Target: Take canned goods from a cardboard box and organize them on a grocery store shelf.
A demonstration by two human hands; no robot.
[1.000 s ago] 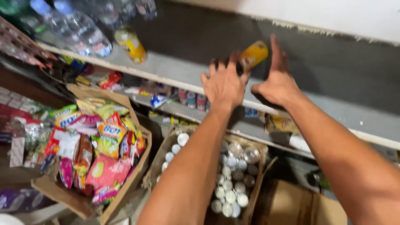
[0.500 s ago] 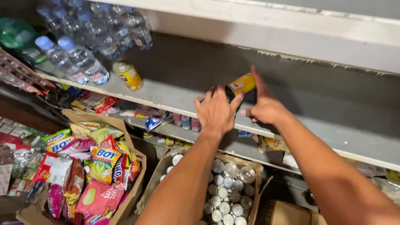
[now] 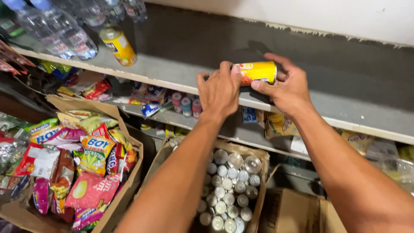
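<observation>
Both hands hold a yellow can lying sideways just above a grey shelf. My left hand grips its left end from above. My right hand wraps its right end, thumb under the can. Below my arms stands an open cardboard box filled with several silver-topped cans. A second yellow can stands upright on the same shelf, further left.
Several clear water bottles lie on the shelf's left end. A cardboard box of colourful snack packets stands at lower left. A lower shelf carries small cups and packets. Another cardboard box sits at the bottom right.
The view has dropped and closed in on the shelf. The can has turned from tilted to lying sideways, and my hands have shifted along the shelf with it.
</observation>
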